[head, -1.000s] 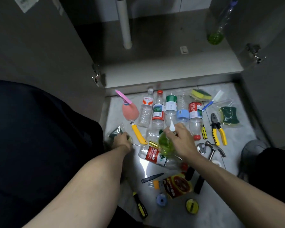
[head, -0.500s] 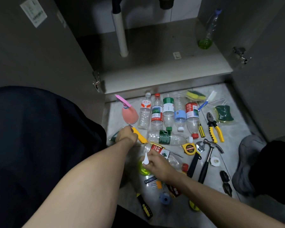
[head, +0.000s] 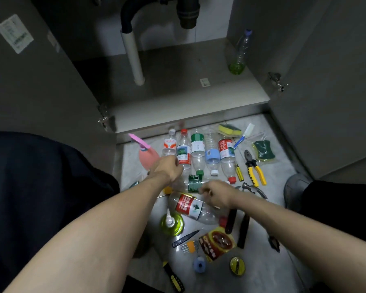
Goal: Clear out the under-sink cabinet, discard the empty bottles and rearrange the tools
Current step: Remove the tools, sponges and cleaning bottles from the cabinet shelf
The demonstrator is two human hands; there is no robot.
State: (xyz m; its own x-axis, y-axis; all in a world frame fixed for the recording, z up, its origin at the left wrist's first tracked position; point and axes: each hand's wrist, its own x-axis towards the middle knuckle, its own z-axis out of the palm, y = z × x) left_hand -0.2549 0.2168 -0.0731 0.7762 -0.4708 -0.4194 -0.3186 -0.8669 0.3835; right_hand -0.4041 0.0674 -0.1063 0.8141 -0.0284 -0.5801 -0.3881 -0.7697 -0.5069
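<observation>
- The cabinet floor is all but bare; only one bottle with green liquid stands upright in its right rear corner, so the clearing-out looks nearly finished
- A row of clear plastic bottles lies side by side on the tiled floor just in front of the cabinet, necks alternating; probably grouped there as the empties for discarding
- The left hand reaches over the near end of that row, fingers curled downward beside the pink spray bottle; whether it actually grips anything I cannot tell
- The right hand is loosely closed at the green-labelled bottle lying crosswise; contact seems likely, a firm hold is not visible
- A red-labelled bottle lies tilted below both hands; a green dish-soap bottle stands just beside it
- Tools sit to the right: yellow-handled pliers, a small screwdriver, a hammer; apparently awaiting sorting
- Sponges and a brush lie at the far right edge
</observation>
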